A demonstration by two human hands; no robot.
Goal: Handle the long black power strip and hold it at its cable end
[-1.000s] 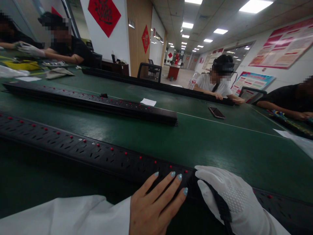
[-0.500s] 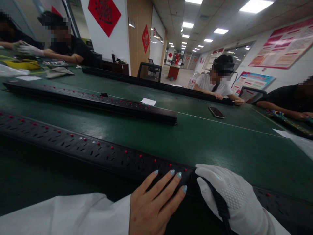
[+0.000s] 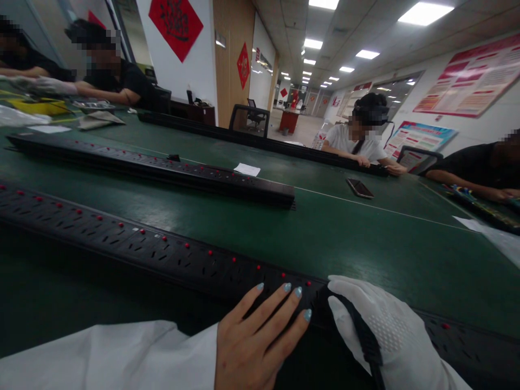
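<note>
A long black socket strip (image 3: 162, 252) with a row of red buttons runs from the left edge to the lower right. My left hand (image 3: 266, 333), bare with pale blue nails, lies on it with fingers spread. Just to its right my right hand (image 3: 382, 319), in a white dotted glove, is wrapped round a thick black cable (image 3: 368, 338), with its fingertips at the strip. The glove hides part of the strip there. Another black strip (image 3: 162, 170) lies farther back, parallel to the first.
A third long strip (image 3: 264, 143) lies at the far side, where a person in white (image 3: 351, 141) touches its right end. A phone (image 3: 359, 188) and white paper (image 3: 247, 169) are on the green table (image 3: 345, 238). People in black sit left and right.
My right hand has shifted very slightly to the right. My left hand stays on the strip, almost unmoved.
</note>
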